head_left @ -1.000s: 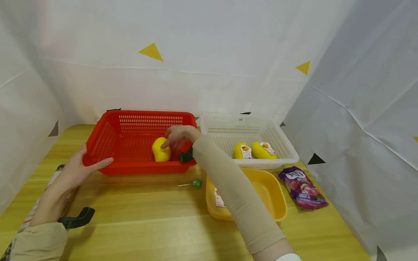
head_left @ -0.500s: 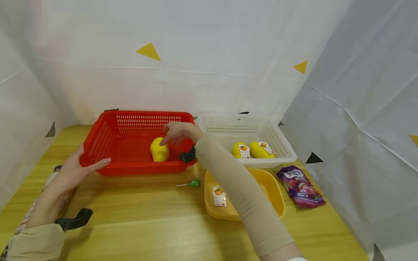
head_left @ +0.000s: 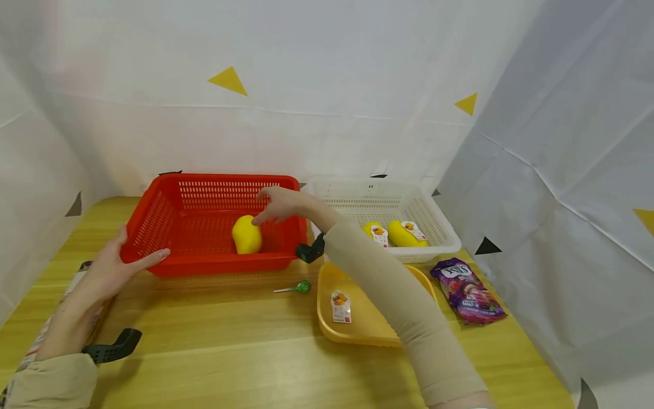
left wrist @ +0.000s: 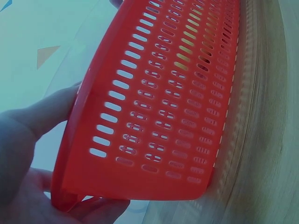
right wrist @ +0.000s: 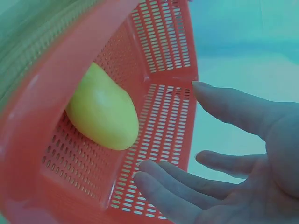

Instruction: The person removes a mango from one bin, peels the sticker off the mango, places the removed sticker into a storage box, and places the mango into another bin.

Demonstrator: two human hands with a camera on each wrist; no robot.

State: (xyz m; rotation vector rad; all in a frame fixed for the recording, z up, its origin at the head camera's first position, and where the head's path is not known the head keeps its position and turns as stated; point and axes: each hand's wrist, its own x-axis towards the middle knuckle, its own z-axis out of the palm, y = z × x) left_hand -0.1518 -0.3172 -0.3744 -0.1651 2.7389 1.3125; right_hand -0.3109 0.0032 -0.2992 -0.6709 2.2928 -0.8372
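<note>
at red basket, left hand gripping; right hand seemingly off mango.

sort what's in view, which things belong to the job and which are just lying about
Seemingly in the job:
- red basket, gripped by the left hand
- yellow fruit inside it, near the right hand

Probably just lying about:
- white basket
- two labelled fruits in that
- orange tray
- green lollipop
- purple packet
</note>
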